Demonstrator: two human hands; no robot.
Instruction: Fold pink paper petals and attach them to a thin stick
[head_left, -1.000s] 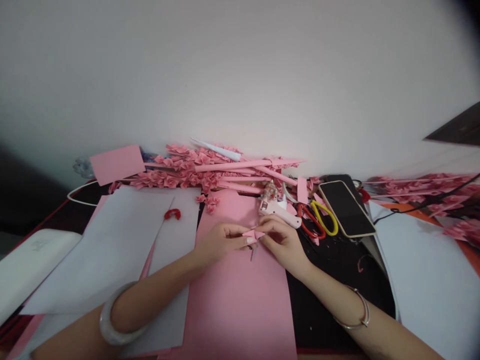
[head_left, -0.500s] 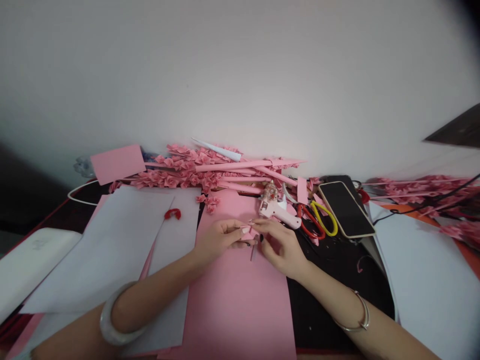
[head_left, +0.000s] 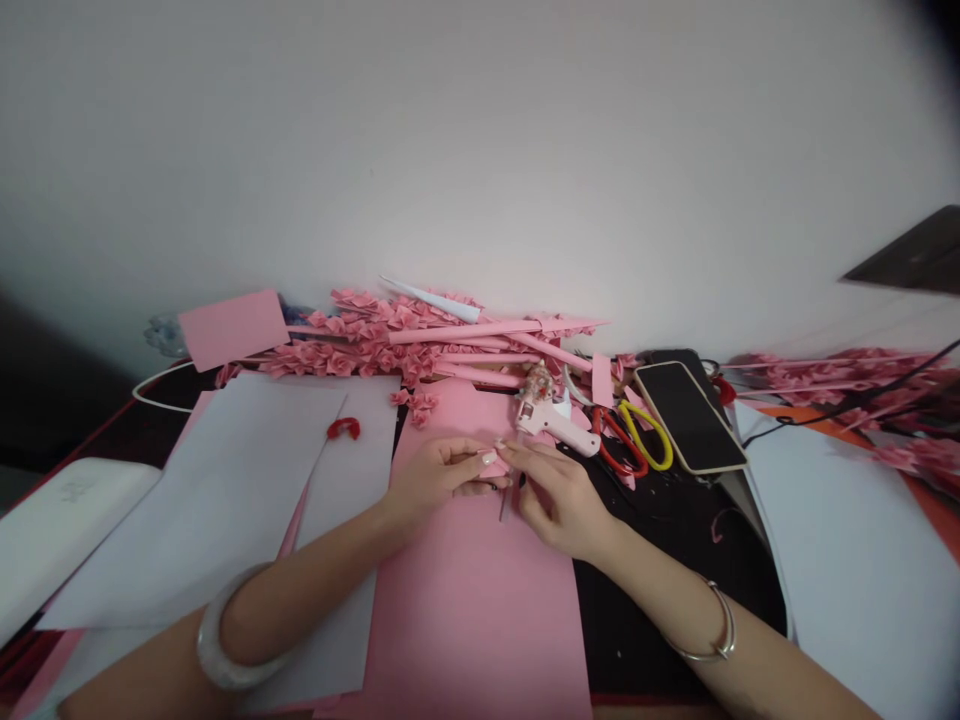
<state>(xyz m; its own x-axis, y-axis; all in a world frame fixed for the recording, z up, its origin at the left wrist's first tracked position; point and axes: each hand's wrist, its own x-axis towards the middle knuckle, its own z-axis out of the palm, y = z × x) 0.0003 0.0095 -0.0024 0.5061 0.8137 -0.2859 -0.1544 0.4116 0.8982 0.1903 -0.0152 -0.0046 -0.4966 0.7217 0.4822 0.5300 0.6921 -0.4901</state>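
Observation:
Near the middle, my left hand (head_left: 448, 475) pinches a small pink paper piece (head_left: 492, 466), partly hidden by the fingers. My right hand (head_left: 559, 490) closes its thumb and fingers on the same piece from the right. A thin grey stick (head_left: 505, 503) points down from between the hands. Beneath them lies a large pink sheet (head_left: 480, 610). A light pink glue gun (head_left: 559, 424) rests just beyond my right hand. Small pink paper flowers (head_left: 420, 405) lie beyond my left hand.
Red scissors (head_left: 619, 445), yellow scissor handles (head_left: 649, 440) and a phone (head_left: 691, 415) lie right of the glue gun. White sheets (head_left: 225, 500) are at left, another (head_left: 862, 550) at right. Pink flower stems (head_left: 360, 335) line the wall.
My right hand's fingers have folded in closer over the pink piece, covering more of it. My left hand has hardly moved.

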